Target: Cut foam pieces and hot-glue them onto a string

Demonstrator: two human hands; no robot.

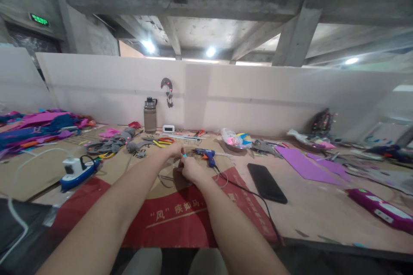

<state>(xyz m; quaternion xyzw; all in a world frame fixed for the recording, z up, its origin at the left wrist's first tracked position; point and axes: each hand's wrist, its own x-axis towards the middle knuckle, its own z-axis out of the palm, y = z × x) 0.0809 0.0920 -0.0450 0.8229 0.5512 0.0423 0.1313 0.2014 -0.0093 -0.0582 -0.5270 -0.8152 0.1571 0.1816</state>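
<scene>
Blue piece (pixel 184 155), tiny and presumably light, between left hand (pixel 176 151) and right hand (pixel 190 169); best held by its edges. Fingers curl; whether they pinch it cannot be told.

Glue gun (pixel 210 154) — blue and orange; paper sheet (pixel 305 165) — purple; phone (pixel 267 182), black.

The person's left hand (pixel 176 151) and right hand (pixel 191 170) are bare, as are the left forearm (pixel 121 208) and right forearm (pixel 230 217), smooth and slim, tapering toward the wrists. Two rounded legs (pixel 144 262) show below, covered in plain, pale grey cloth, its weave too blurred to tell.
</scene>
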